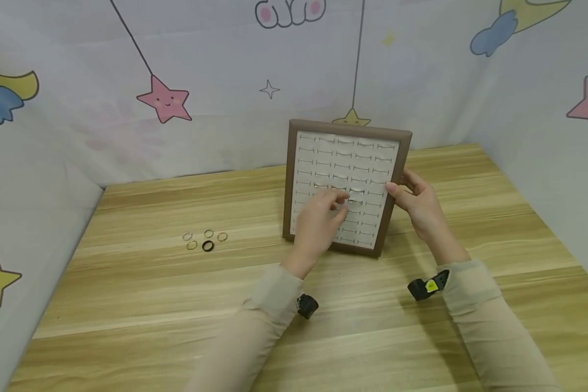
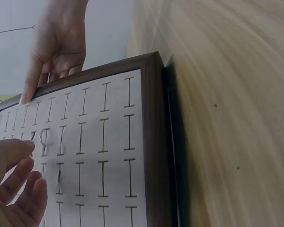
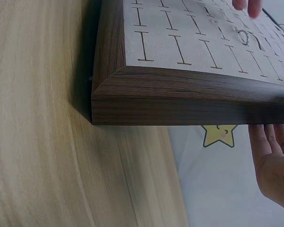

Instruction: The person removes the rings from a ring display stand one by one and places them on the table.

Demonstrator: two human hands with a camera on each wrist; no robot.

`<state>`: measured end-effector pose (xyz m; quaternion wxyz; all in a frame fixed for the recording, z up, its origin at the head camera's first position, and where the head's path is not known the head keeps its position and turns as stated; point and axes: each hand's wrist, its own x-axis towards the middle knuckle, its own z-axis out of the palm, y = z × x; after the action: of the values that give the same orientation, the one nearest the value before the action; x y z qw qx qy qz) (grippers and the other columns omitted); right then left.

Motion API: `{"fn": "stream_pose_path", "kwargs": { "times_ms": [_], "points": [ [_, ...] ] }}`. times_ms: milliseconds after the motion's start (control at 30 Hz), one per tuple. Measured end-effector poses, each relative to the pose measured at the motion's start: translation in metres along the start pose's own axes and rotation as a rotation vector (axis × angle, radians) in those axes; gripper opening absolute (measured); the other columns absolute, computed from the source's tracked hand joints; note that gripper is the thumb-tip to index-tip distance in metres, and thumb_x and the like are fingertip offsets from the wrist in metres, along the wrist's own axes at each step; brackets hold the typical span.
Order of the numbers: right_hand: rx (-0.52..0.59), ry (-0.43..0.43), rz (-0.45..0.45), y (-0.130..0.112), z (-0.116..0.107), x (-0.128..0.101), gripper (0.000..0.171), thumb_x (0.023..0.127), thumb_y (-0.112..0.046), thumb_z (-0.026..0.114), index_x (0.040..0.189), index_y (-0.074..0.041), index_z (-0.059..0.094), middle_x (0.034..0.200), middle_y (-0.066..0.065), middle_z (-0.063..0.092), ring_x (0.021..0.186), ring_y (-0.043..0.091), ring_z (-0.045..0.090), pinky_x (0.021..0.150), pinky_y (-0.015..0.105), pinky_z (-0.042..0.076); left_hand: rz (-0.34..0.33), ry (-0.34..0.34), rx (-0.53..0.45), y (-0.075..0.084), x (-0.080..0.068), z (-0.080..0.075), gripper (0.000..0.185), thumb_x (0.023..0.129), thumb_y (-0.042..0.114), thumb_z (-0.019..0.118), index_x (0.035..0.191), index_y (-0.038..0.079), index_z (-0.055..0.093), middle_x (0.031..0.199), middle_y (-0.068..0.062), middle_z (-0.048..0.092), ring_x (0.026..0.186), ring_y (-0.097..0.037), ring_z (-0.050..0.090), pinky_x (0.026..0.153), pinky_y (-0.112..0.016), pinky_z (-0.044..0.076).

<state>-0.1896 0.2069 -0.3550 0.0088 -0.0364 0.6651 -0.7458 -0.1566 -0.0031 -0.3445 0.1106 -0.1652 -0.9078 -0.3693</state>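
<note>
A ring display board point(image 1: 305, 215) with a brown wooden frame and a white slotted face stands tilted back on the table. My right hand point(image 1: 418, 204) grips its right edge, thumb on the front and fingers behind. Low on the face, a silver ring point(image 2: 44, 137) sits partway in a slot and stands out from the surface. My left hand point(image 1: 318, 220) is just left of this ring, fingers loosely bent with nothing between them. In the left wrist view its fingertips point(image 2: 27, 147) are a small gap from the ring. That ring point(image 3: 244, 37) also shows in the right wrist view.
On the wooden table point(image 1: 142, 305), left of the board, lie several loose rings, among them a black ring point(image 1: 208, 246) and a gold-toned ring point(image 1: 222, 237). A white cloth backdrop point(image 1: 215, 65) with printed stars hangs behind the table and along its sides.
</note>
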Motion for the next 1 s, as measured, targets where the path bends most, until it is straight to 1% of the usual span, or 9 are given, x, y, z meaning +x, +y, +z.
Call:
{"fn": "stream_pose_path", "kwargs": {
  "times_ms": [100,267,500,767,1000],
  "points": [
    [-0.002,0.001,-0.002,0.0,0.0,0.0,0.058,0.091,-0.014,0.064,0.143,-0.003,0.04,0.11,-0.008,0.055,0.093,-0.001,0.058,0.082,0.011,0.051,0.003,-0.016,0.022,0.004,0.003,0.008,0.022,0.091,0.02,0.065,0.112,0.014,0.067,0.108,0.0,0.068,0.096,-0.012,0.065,0.078,-0.023,0.054],
    [-0.009,0.003,-0.01,-0.001,0.0,0.001,0.058,0.091,-0.014,0.065,0.143,-0.004,0.041,0.109,-0.008,0.055,0.093,-0.001,0.058,0.082,0.011,0.051,-0.034,-0.024,0.047,0.009,0.006,0.015,0.024,0.09,0.023,0.066,0.113,0.017,0.067,0.108,0.003,0.068,0.099,-0.01,0.064,0.08,-0.022,0.053],
    [-0.007,0.009,-0.007,-0.002,0.0,0.001,0.057,0.091,-0.014,0.064,0.142,-0.004,0.042,0.108,-0.008,0.056,0.094,-0.001,0.058,0.081,0.011,0.051,-0.069,-0.017,0.073,0.012,0.006,0.018,0.022,0.091,0.027,0.065,0.111,0.019,0.068,0.111,0.005,0.067,0.102,-0.01,0.064,0.078,-0.023,0.054],
    [0.004,0.013,0.0,-0.001,0.0,0.001,0.057,0.09,-0.013,0.065,0.142,-0.005,0.042,0.108,-0.007,0.055,0.093,0.0,0.058,0.081,0.011,0.052,-0.057,-0.019,0.108,0.01,0.006,0.019,0.019,0.089,0.03,0.066,0.105,0.019,0.067,0.109,0.005,0.067,0.1,-0.01,0.064,0.075,-0.022,0.053],
    [0.0,0.007,-0.01,0.0,0.0,0.001,0.058,0.09,-0.013,0.065,0.142,-0.004,0.042,0.108,-0.007,0.055,0.093,-0.001,0.058,0.081,0.011,0.052,-0.06,-0.031,0.113,0.009,0.006,0.02,0.014,0.091,0.027,0.065,0.1,0.017,0.067,0.107,0.004,0.066,0.096,-0.011,0.063,0.073,-0.021,0.053]
  ]
}}
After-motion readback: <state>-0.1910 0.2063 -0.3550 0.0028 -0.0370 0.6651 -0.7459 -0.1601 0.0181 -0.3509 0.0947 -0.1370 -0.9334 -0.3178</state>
